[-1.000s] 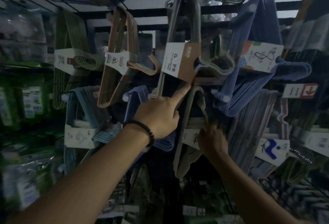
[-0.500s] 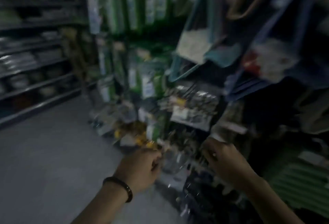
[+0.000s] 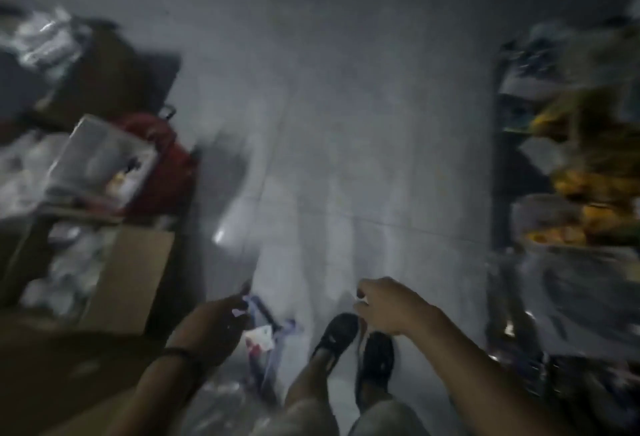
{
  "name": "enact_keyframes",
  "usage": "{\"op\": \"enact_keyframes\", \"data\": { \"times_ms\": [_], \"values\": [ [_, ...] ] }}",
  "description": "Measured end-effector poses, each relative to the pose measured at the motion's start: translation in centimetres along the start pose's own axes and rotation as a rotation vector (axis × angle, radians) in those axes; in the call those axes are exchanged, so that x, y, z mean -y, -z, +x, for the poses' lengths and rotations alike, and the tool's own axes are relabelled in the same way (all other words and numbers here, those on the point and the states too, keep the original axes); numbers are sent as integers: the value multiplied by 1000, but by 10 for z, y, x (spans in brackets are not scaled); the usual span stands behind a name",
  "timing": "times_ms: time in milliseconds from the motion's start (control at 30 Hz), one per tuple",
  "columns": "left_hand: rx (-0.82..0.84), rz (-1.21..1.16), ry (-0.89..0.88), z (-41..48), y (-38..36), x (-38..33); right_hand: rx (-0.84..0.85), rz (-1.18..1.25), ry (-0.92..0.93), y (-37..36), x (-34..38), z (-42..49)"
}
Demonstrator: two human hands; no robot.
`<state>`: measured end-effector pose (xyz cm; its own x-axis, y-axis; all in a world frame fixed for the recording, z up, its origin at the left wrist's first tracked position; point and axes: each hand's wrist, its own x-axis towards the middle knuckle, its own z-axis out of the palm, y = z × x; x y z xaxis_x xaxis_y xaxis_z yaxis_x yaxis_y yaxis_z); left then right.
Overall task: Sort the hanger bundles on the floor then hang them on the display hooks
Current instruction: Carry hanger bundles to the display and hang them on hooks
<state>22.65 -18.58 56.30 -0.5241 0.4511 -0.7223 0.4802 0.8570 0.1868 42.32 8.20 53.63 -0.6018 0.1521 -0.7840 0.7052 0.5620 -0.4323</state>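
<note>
Bluish hanger bundle (image 3: 265, 340) by left hand (image 3: 216, 326), right hand (image 3: 389, 307) apart, grips too blurred

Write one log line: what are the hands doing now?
left hand: at blue hanger bundle, grip unclear | right hand: loosely curled, nothing seen held | view: floor

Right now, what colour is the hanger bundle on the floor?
Bluish purple hanger bundle, with a white label; head view.

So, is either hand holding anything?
Fingers of the left hand are at the top end of the blue hanger bundle, but blur hides any grip. The right hand looks empty.
</note>
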Motion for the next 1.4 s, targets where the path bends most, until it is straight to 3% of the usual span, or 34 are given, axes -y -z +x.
{"op": "enact_keyframes", "data": {
  "times_ms": [67, 133, 200, 300, 567, 733, 867, 1000, 1200, 1400],
  "values": [
    [-4, -33, 130, -8, -38, 54, 101, -100, 36, -14, 20, 44],
    [-125, -72, 229, -25, -68, 80, 156, -200, 63, -29, 38, 79],
    [-166, -65, 233, -33, -101, 92, 154, -256, 90, -51, 51, 114],
    [66, -258, 348, -19, -172, 116, 162, -282, 102, -101, 59, 173],
    [211, -581, 391, 131, -396, 205, 269, -368, 93, -310, 27, 366],
    [56, -737, 461, 230, -503, 268, 274, -499, 194, -452, 13, 478],
    [-58, -653, 531, 287, -569, 315, 208, -604, 267, -532, 4, 537],
    [-57, -626, 557, 314, -619, 334, 90, -675, 256, -580, -3, 576],
    [-28, -696, 614, 316, -662, 308, -69, -737, 251, -605, -29, 605],
    [-53, -694, 585, 323, -672, 298, -55, -806, 226, -591, -34, 601]
  ]
}}
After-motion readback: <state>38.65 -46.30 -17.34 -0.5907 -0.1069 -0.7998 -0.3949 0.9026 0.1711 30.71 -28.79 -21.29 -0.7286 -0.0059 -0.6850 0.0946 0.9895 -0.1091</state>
